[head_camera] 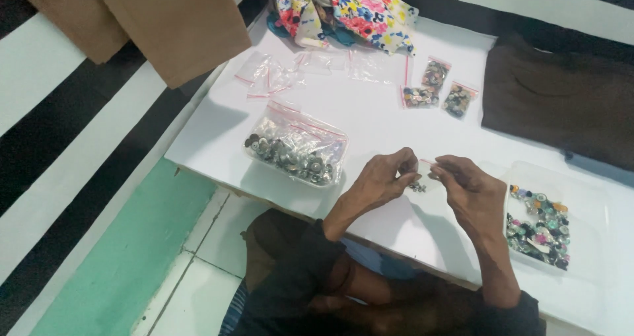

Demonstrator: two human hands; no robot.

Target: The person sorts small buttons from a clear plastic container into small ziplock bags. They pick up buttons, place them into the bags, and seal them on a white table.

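Both hands met over the counter [370, 121], left hand [382, 177] and right hand [470, 189] pinching a small clear bag [419, 177] stretched sideways between them.

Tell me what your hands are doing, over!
Both hands, left hand and right hand, pinching one small clear bag with a few buttons. Big bag of metal buttons left. Nothing between.

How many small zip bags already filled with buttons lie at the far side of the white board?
3. One filled bag lies farthest back, one in front of it to the left, one to the right. Others may be hidden under the floral cloth.
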